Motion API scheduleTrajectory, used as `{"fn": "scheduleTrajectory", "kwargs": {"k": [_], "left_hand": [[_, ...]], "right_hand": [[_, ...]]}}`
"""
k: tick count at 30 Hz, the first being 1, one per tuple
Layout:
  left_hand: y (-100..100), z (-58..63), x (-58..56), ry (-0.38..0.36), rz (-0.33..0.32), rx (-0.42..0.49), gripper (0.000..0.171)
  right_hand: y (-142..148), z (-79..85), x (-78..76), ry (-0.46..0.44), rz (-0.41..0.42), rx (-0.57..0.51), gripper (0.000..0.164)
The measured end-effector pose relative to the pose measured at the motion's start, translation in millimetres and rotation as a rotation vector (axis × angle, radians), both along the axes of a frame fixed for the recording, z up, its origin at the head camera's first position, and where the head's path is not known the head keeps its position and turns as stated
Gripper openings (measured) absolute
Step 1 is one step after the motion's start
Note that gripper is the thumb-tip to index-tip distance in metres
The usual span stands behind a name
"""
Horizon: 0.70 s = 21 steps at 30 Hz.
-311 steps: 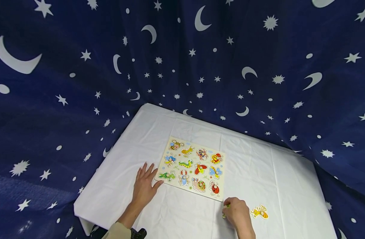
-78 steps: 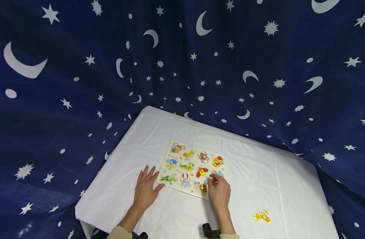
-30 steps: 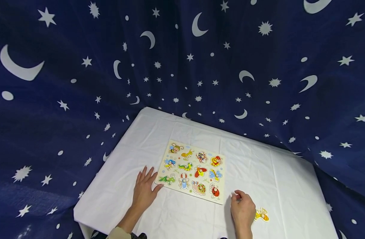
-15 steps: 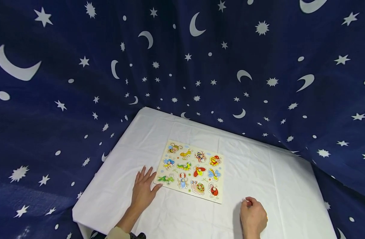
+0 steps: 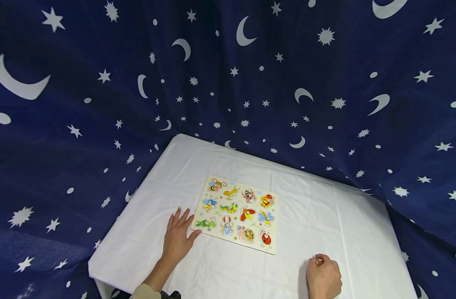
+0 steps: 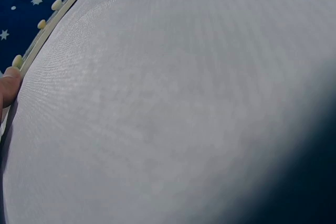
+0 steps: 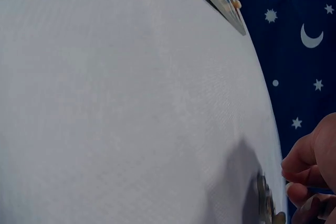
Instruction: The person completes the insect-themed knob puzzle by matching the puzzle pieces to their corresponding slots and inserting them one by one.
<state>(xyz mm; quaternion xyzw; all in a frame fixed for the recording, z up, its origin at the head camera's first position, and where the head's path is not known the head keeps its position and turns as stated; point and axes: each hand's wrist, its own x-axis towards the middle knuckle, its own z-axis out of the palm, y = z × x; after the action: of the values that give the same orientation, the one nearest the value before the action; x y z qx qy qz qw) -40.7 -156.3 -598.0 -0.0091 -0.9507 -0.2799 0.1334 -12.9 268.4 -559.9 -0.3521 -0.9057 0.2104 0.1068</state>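
Observation:
A wooden peg puzzle board (image 5: pixel 213 230) with colourful insect pictures lies on the white table. My left hand (image 5: pixel 176 240) rests flat at its left corner, fingers spread and thumb on the near edge. In the left wrist view the thumb (image 6: pixel 10 85) touches the board's edge beside a peg. My right hand (image 5: pixel 324 276) hovers right of the board, fingers loosely bent. In the right wrist view a puzzle piece (image 7: pixel 264 198) lies on the cloth just beside and below the fingertips (image 7: pixel 294 169), with a gap between them. The right hand hides this piece in the head view.
A white cloth (image 5: pixel 298 199) covers the table. Dark blue curtain (image 5: pixel 228 62) with moons and stars hangs behind and at both sides. Several pegs stand up from the board (image 7: pixel 223 3) in the right wrist view.
The right hand held a green piece 10.4 s ago, then was over the board. It has moved away to the right and now covers the yellow insect piece. The left hand stays.

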Motion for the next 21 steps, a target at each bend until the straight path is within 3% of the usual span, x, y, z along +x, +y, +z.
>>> {"fn": "scheduleTrajectory", "kwargs": {"k": [11, 21], "left_hand": [[0.2, -2.3, -0.5, -0.015, -0.003, -0.006, 0.06], [-0.1, -3.5, -1.2, -0.001, 0.0, 0.005, 0.059]], "right_hand": [[19.5, -2.6, 9.2, -0.094, -0.012, -0.045, 0.031], [27.0, -8.0, 16.3, -0.052, -0.007, -0.024, 0.027]]}}
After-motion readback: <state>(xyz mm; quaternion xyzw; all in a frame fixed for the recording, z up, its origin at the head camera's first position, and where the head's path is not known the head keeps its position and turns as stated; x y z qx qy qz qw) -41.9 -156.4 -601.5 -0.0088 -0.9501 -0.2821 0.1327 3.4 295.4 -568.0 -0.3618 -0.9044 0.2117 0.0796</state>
